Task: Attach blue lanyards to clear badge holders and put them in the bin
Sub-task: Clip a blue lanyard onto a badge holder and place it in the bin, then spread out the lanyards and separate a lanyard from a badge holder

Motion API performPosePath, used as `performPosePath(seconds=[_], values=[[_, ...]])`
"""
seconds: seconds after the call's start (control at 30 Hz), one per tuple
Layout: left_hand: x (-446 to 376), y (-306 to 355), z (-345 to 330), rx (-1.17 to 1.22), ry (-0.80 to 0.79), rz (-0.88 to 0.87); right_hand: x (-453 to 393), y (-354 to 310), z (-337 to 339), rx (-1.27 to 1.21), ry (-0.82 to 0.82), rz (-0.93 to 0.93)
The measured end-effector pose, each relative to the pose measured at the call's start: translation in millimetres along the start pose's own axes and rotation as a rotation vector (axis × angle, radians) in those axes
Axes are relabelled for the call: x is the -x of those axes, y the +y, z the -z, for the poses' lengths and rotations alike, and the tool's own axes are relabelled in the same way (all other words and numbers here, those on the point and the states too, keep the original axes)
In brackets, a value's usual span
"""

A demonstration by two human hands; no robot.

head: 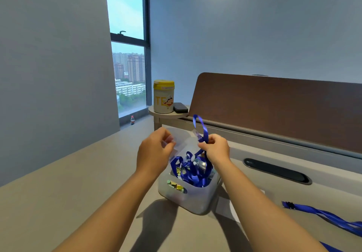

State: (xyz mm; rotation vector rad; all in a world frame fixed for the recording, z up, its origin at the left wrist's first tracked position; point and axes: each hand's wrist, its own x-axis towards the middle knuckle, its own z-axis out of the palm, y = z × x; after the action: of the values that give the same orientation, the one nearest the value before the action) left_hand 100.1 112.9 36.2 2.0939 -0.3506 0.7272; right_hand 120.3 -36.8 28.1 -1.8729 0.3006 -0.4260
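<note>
Above the translucent bin I hold a clear badge holder between both hands. My left hand pinches its left edge. My right hand grips a blue lanyard at the holder's right edge, where the clip meets it; the ribbon loops up above my fingers and trails down into the bin. The bin holds a tangle of blue lanyards with badge holders and metal clips.
More loose blue lanyards lie on the table at the right, with a clear holder beside the bin. A yellow-lidded jar and a dark case stand on a small shelf behind. A brown divider panel backs the desk.
</note>
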Motion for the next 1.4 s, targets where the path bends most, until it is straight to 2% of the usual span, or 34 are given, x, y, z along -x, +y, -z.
performPosePath(seconds=[0.1,0.4,0.57,0.77,1.03,1.17,1.4], values=[[4.4,-2.1,-4.8,-0.015,-0.026,0.020,5.7,11.1,-0.4,0.279,-0.143,0.018],[49.2,42.4,2.5,0.069,-0.120,-0.003,76.8,7.0,68.3,0.183,-0.147,0.034],[106.8,94.5,-14.9,0.179,-0.227,-0.118,145.8,31.8,151.5,0.232,-0.041,0.000],[190.6,159.7,-77.8,0.236,-0.428,-0.290,220.8,88.7,255.4,0.263,0.176,-0.166],[228.9,233.8,-161.5,0.280,-0.576,-0.380,242.5,148.3,368.5,0.349,0.449,-0.358],[230.9,260.8,-196.2,0.255,-0.628,-0.396,226.3,177.5,405.7,0.475,0.476,-0.447],[234.9,291.6,-232.2,0.250,-0.683,-0.408,199.7,215.2,426.8,0.605,0.350,-0.568]])
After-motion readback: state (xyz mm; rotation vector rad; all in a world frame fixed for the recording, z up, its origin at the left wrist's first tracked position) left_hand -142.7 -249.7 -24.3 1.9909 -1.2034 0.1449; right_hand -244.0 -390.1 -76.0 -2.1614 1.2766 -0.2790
